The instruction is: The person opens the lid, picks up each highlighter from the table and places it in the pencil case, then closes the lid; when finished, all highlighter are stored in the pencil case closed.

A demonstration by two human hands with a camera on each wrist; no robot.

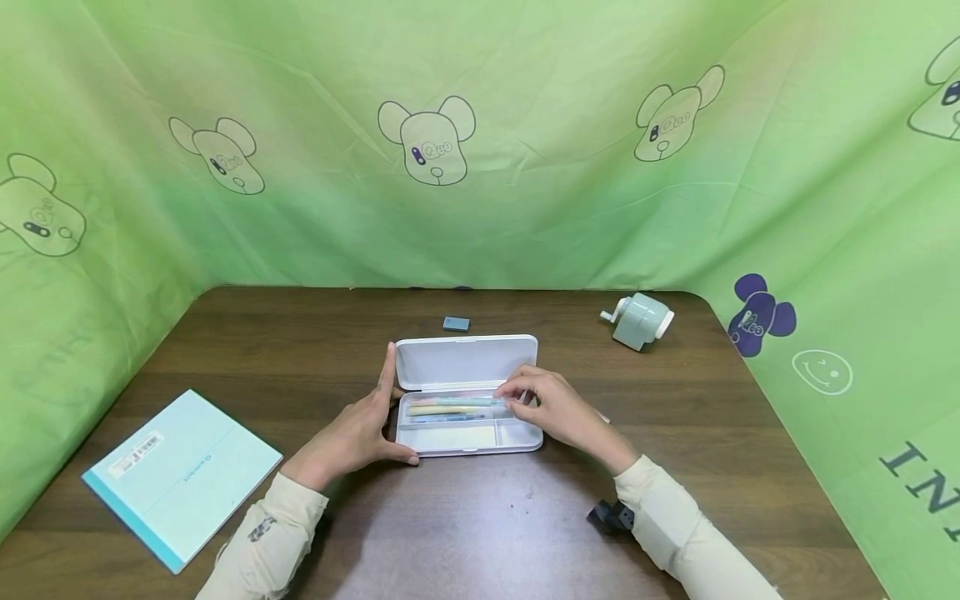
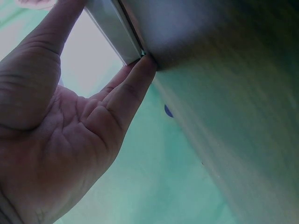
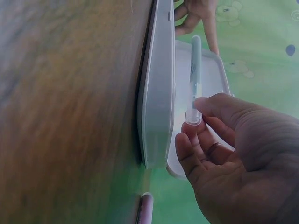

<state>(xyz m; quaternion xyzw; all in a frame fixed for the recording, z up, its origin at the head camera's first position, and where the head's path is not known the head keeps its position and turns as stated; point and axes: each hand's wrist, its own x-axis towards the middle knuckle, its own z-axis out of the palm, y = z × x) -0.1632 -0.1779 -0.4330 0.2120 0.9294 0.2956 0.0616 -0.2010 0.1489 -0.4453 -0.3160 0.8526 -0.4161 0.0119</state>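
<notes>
A white pencil case (image 1: 446, 452) lies with its lid (image 1: 465, 364) raised, several pens (image 1: 442, 410) in its long compartment. My left hand (image 1: 356, 437) holds its left end, thumb at the front corner and index finger stretched up along the lid's edge. In the left wrist view, fingertips (image 2: 142, 70) touch the case's edge (image 2: 114, 32). Over the case's right part, my right hand (image 1: 558, 408) pinches a pale green pen (image 3: 195, 70) by its clear end between thumb and fingers. The pen lies lengthwise above the long compartment.
A blue eraser (image 1: 456, 323) lies behind the case. The pencil sharpener (image 1: 641, 322) with a crank stands at the back right, and a light blue notebook (image 1: 183, 479) lies at the left. A pink-ended stick (image 3: 146, 207) rests beyond the case's right end. Green curtain (image 1: 525, 208) surrounds the table.
</notes>
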